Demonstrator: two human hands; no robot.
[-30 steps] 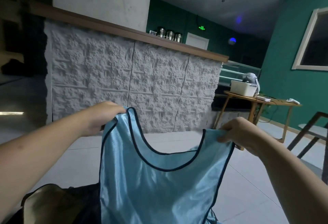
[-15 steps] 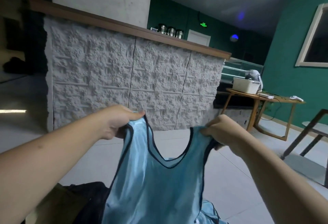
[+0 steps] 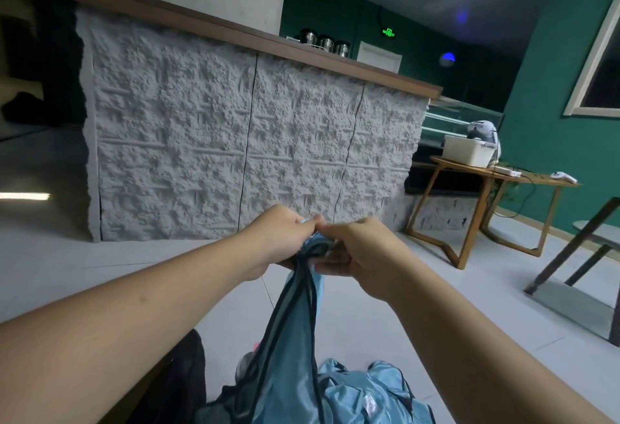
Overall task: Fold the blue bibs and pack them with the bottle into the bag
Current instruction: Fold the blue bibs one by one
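A light blue bib (image 3: 288, 349) with dark trim hangs in front of me, folded lengthwise. My left hand (image 3: 275, 242) and my right hand (image 3: 355, 252) meet at its top, both pinching the shoulder straps together. More blue bibs (image 3: 365, 393) lie crumpled below at the bottom edge. A dark bag (image 3: 184, 380) shows at the lower left, partly hidden by my left arm. A small pink and grey object (image 3: 250, 358) peeks out behind the hanging bib; I cannot tell whether it is the bottle.
A rough white stone counter (image 3: 235, 155) with a wooden top stands ahead. A wooden table (image 3: 496, 188) with a white box (image 3: 468, 150) is at the right. A dark metal frame (image 3: 577, 255) stands at the far right. Pale floor tiles lie between.
My hands have come together, bringing the two shoulder straps of the bib against each other. The bib went from spread wide to folded in half lengthwise.
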